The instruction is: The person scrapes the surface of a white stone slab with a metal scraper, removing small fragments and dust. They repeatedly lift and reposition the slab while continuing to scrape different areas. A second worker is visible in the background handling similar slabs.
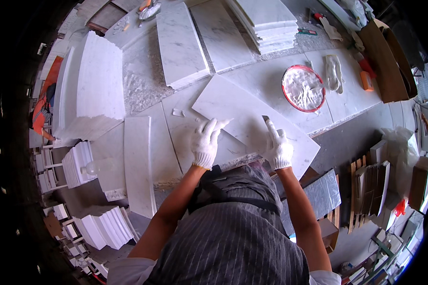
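Left of the red-rimmed bucket point(303, 89) and nearer the person, a white slab point(247, 121) lies askew on the table point(140, 78), smooth, rectangular, streaked with faint grey (its veins very soft). Below-left of the bucket, the gloved right hand point(278, 148) has its fingers clamped on a small dark-tipped tool point(265, 117); farther left, the left hand's point(205, 142) fingers bend loosely, index extended; whether they grip anything, I cannot tell.

white knit gloves point(205, 142) and a dark pinstriped apron point(228, 237) are worn.

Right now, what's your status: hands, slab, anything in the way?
Left hand at veined slab, near edge. Right hand over slab, small dark piece protruding. Slab angled. Red-rimmed bucket beyond, clear of hands.
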Motion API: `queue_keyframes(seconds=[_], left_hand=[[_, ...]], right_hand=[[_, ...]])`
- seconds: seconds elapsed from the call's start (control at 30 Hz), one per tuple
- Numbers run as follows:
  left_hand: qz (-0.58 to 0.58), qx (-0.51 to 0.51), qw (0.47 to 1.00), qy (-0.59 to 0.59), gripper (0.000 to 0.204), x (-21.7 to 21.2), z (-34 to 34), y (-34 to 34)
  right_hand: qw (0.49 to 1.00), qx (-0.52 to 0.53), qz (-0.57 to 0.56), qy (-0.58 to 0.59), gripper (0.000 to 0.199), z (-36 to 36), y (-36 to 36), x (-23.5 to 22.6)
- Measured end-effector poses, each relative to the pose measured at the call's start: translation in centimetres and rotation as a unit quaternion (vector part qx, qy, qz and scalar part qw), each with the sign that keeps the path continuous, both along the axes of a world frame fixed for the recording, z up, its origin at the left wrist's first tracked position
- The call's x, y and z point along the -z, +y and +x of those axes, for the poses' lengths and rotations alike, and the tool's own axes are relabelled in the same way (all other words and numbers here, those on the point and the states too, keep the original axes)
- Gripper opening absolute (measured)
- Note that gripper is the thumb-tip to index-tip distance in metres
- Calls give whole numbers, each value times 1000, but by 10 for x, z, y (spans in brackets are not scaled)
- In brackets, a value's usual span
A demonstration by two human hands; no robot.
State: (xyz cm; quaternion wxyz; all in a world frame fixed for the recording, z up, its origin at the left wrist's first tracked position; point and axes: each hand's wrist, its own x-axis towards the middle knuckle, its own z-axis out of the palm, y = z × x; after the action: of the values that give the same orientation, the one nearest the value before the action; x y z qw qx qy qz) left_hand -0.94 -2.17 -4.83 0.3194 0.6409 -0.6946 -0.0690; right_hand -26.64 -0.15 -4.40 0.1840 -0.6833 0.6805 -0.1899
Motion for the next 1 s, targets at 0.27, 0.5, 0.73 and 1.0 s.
queue_keyframes(seconds=[0.27,0.5,0.73,1.0], left_hand=[[-12,50,990,-135,35,-4,-16,-12],[-14,50,978,-204,37,-1,-19,-15],[-15,42,974,-221,37,-2,-22,-17],[-36,45,971,-234,35,-6,-24,-18]], right_hand=[[995,8,-92,19,52,-5,6,16],[996,20,-88,22,46,-5,6,16],[994,22,-100,20,45,-4,5,17],[993,21,-111,20,43,-4,4,16]])
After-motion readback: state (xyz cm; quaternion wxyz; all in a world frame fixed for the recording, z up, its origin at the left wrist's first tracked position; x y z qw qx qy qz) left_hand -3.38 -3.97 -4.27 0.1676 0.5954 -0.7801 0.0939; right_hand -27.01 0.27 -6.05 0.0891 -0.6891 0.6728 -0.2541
